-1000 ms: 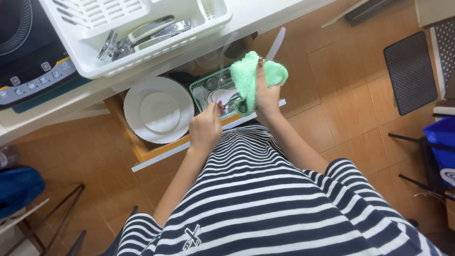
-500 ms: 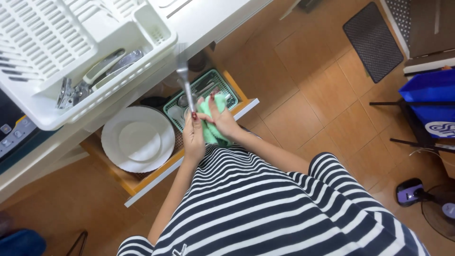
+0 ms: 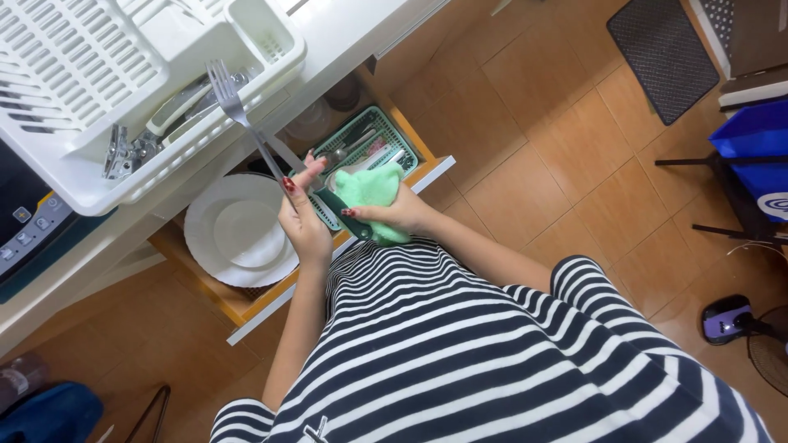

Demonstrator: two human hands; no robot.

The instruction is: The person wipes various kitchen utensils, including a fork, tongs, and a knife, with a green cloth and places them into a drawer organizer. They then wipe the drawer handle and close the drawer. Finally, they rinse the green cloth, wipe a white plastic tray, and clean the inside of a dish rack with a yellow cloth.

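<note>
The left hand [image 3: 302,215] pinches the handle of a silver metal fork [image 3: 243,118], tines pointing up and away from the grip. Just beside it, the right hand [image 3: 392,215] closes around a crumpled mint-green cloth [image 3: 368,190]. Beyond both grips lies a green plastic cutlery tray [image 3: 371,136]; left of the fork grip, stacked white round plates [image 3: 238,232] sit in the open wooden drawer [image 3: 246,308].

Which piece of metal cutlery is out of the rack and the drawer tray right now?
The silver metal fork, held up by the left hand, prongs toward the white rack. The other cutlery lies in the white dish rack or the green drawer tray.
</note>
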